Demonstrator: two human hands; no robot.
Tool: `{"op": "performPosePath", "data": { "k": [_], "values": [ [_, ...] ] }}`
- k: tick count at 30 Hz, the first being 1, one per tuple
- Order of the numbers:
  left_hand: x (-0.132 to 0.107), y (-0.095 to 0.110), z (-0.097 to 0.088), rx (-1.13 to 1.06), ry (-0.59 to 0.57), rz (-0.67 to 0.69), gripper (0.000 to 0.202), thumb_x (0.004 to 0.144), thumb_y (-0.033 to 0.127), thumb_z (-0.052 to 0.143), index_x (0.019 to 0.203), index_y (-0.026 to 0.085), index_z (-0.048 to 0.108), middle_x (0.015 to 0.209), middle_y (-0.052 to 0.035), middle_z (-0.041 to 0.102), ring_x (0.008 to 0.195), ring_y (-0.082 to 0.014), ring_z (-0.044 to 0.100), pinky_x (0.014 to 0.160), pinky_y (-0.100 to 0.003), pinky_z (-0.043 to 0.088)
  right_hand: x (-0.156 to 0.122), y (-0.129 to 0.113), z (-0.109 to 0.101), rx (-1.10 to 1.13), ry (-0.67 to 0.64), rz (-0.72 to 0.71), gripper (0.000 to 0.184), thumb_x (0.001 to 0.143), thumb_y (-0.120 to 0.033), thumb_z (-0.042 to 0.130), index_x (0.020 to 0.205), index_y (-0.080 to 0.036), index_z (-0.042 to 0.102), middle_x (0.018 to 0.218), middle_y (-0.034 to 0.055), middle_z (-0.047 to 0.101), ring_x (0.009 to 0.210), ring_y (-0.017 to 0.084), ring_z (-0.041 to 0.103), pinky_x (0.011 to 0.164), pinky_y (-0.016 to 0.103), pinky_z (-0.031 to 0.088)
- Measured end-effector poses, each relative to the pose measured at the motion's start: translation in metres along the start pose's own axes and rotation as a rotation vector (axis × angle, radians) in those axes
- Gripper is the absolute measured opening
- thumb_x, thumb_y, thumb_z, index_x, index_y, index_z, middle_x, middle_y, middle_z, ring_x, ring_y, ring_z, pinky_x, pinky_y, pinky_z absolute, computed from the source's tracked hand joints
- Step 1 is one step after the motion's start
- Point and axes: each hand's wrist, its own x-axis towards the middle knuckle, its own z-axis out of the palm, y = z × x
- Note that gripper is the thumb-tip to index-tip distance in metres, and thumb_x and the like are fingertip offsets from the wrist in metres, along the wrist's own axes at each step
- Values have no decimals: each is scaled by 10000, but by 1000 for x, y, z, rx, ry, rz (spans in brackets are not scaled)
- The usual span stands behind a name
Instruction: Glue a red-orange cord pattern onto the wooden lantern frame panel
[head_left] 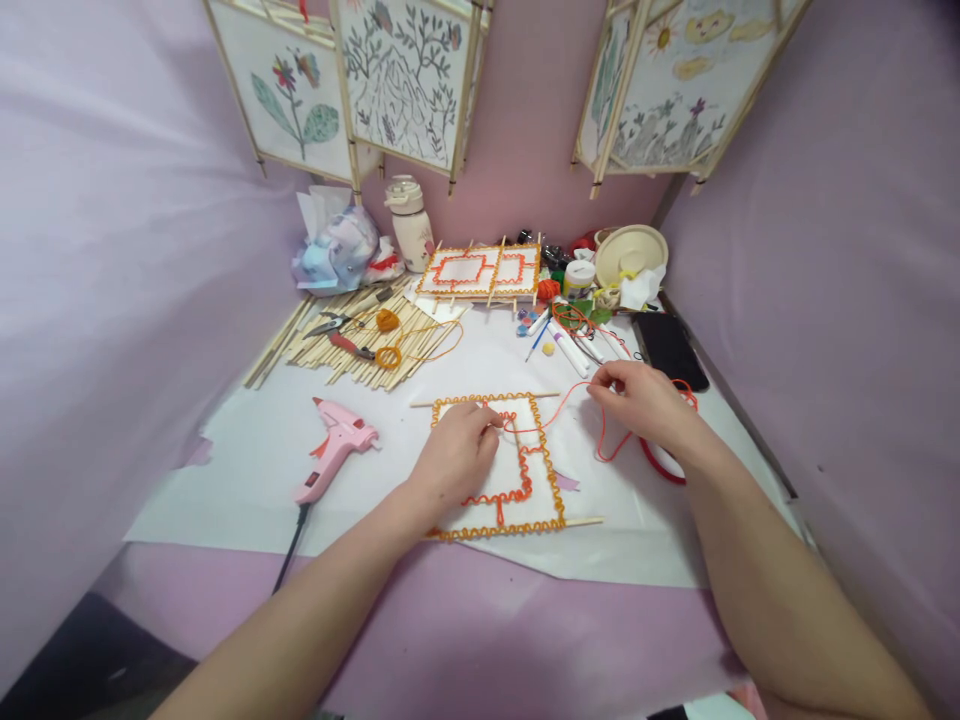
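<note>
A rectangular stick-framed panel lies flat on the table, its border wound with yellow-orange cord and its inner lines with orange-red cord. My left hand rests over its upper left part, fingers curled together beside the inner line; what they grip is hidden. To the right, my right hand is raised above the table with thumb and fingers pinched on a thin orange-red cord. From that pinch the cord sags across to the panel near my left fingertips. More of it loops below my right hand.
A pink glue gun lies left of the panel. Behind are wooden sticks, pliers, a finished-looking panel, a bottle and markers. A dark phone lies right. Painted lanterns hang above.
</note>
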Motion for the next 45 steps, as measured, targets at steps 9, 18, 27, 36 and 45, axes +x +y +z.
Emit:
{"op": "performPosePath", "data": {
  "k": [9,18,27,36,45],
  "values": [
    [-2,-5,5,41,65,85,225,865,100,493,980,162,676,977,-75,625,973,-216,557,902,-366,457,0,17,10,-289,145,71,207,831,-276,573,977,-170,675,999,152,644,910,312,577,725,397,415],
    [2,-11,11,62,78,160,190,913,170,523,973,189,703,951,-61,599,939,-201,537,868,-348,456,-10,-41,46,17,-106,-401,57,869,-274,642,885,-249,690,1026,56,607,1030,257,479,858,412,362],
    [0,-8,11,124,92,194,205,935,185,506,976,170,706,931,-72,595,914,-200,532,848,-340,456,-5,-45,53,2,-44,-312,94,867,-225,633,778,-217,663,970,50,619,989,243,483,808,392,331],
    [-1,-7,9,199,68,221,287,986,253,438,1061,206,712,951,-70,590,919,-197,505,838,-334,451,-4,-45,57,-6,-23,-230,94,858,-264,647,777,-221,663,966,55,619,991,255,483,808,396,334],
    [-1,-9,13,237,72,224,263,979,268,467,1007,205,721,920,-63,582,894,-196,495,804,-326,453,-4,-42,54,68,-22,-168,119,877,-311,640,796,-234,682,989,40,628,1012,248,490,846,394,338]
  ]
}}
